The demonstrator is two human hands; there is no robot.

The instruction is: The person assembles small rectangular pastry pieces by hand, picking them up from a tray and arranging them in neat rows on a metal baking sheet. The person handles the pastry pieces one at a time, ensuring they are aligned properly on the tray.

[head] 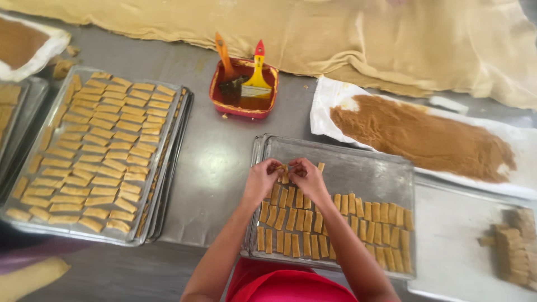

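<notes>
Together, left hand (260,178) and right hand (306,174) fingers pinch one small tan dough strip (285,173) above the half-filled rectangular metal baking tray (358,168).

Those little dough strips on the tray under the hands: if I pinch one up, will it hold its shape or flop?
The dough strips look soft and raw, so one probably bends or dents under a pinch. Being flat-sided, they likely won't roll. The left hand and right hand grip one together, which hints it needs gentle handling.

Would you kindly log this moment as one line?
left hand: on dough piece | right hand: same piece | over tray, part filled
</notes>
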